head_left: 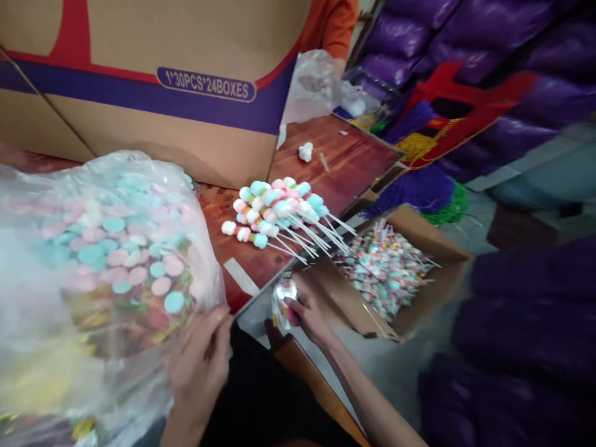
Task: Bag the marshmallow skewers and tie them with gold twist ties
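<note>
My left hand (pixel 202 354) is closed on the edge of a large clear plastic bag (pixel 139 167) at the table's near edge; motion smears it somewhat. Inside the bag lie many pink, blue and white round candies (pixel 114 257), with yellow and red pieces lower down. Just below the table edge, my right hand (pixel 310 316) pinches a small stack of shiny printed plastic wrappers (pixel 285 298). Ahead of both hands, a pile of marshmallow skewers (pixel 279 208) on white sticks rests on the table, sticks pointing toward the lower right.
A tall printed carton (pixel 186 118) stands behind the bag. On the floor to the right, an open cardboard box (pixel 447 248) holds many wrapped sticks. Purple sacks (pixel 526 298) line the right side. A co-worker's orange sleeve (pixel 338 28) shows beyond the wood-patterned table (pixel 344 167).
</note>
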The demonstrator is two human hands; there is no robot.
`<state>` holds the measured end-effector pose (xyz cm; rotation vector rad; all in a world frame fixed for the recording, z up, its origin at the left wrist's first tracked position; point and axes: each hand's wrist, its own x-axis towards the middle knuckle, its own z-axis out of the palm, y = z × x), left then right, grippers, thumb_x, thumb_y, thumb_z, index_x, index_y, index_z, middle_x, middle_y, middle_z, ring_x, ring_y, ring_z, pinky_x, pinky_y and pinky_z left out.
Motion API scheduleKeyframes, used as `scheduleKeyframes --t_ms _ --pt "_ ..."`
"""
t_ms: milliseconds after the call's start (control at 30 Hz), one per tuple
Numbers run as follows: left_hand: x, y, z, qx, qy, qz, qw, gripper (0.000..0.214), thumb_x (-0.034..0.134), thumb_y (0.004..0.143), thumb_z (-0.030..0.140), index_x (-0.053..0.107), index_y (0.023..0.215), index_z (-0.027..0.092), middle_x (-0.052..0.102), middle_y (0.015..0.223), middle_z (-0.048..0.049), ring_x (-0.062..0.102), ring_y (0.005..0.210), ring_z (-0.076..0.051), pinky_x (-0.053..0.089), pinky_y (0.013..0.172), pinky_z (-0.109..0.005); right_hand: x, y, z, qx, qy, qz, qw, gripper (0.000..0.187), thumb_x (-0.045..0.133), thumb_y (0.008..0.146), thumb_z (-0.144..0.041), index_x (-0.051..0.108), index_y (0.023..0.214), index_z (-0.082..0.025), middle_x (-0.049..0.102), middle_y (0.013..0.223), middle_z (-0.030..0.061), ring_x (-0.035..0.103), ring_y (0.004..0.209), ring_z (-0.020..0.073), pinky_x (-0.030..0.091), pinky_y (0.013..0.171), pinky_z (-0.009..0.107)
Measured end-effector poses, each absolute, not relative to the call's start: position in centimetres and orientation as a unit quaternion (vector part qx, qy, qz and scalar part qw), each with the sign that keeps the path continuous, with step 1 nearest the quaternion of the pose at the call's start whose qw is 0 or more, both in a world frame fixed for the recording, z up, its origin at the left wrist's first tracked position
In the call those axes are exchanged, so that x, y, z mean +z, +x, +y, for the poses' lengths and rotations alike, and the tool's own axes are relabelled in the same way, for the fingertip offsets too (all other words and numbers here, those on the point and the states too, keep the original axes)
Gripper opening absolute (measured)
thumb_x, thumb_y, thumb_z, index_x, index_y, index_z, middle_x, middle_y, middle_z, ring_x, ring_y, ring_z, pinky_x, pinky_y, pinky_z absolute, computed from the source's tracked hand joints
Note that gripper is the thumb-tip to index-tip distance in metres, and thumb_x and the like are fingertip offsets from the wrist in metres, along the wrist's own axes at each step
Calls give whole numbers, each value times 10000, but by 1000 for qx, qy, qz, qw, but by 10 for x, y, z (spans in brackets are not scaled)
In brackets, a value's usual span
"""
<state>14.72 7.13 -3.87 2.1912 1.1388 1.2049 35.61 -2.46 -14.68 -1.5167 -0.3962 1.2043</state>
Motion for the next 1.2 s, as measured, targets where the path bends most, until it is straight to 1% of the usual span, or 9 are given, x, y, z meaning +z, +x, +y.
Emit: scheduleKeyframes --t_ms 133,367,433,567,667,800,933,1100,1200 --pt "-15 136 50 461 722 434 279 117 696 883 214 766 975 196 783 840 -39 727 686 -156 593 697 -262 -89 333 -88 555 -609 -169 540 427 803 783 -490 716 1047 -166 747 909 62 676 786 210 547 732 324" --pt "9 75 -26 453 552 511 479 305 664 904 435 763 1010 166 763 801 -74 667 597 -156 543 504 -236 -11 272 -84 608 -538 -332 481 360 732 849 -453 695 1112 -209 735 1003 38 651 899 209 510 814 310" --pt "8 58 -38 456 499 524 518 386 654 900 491 754 1071 159 771 866 -98 699 690 -189 574 576 -270 -1 250 -65 627 -507 -383 450 309 719 855 -430 679 1068 -210 717 962 25 639 893 208 506 795 301" --pt "6 30 -47 503 366 531 576 474 640 895 546 728 1163 164 759 1066 -129 703 1006 -270 577 853 -364 12 192 -28 641 -439 -486 401 214 692 858 -372 644 977 -201 677 907 11 620 892 209 504 774 286" --pt "3 9 -41 578 269 531 559 480 708 844 537 716 1159 175 745 1110 -121 688 1046 -269 545 902 -352 14 140 -5 615 -420 -563 357 145 646 871 -282 603 980 -196 658 890 2 611 846 190 500 750 276" --pt "-2 -30 -26 660 164 552 482 457 776 784 484 707 1125 188 743 1084 -88 693 998 -235 535 882 -327 6 76 22 505 -390 -701 318 89 611 871 -161 561 922 -215 626 870 3 608 833 188 496 774 291" --pt "-6 -67 -12 698 150 577 397 422 768 782 484 698 1068 183 737 1024 -63 691 899 -199 540 799 -296 -6 45 57 365 -364 -803 299 46 578 956 -198 600 917 -207 636 990 59 623 951 218 514 891 364" --pt "-8 -85 17 649 202 598 424 402 753 794 457 689 1076 177 727 918 -46 670 766 -179 536 715 -293 -23 50 90 246 -408 -836 272 350 522 951 -145 618 1287 -116 617 1317 205 564 1260 316 469 1068 488" --pt "-12 -81 42 630 280 599 408 331 728 812 381 702 1065 169 720 855 -53 686 804 -221 545 739 -328 -31 56 100 226 -426 -825 294 488 501 934 -113 554 1419 -106 564 1449 208 519 1354 317 431 1128 504"
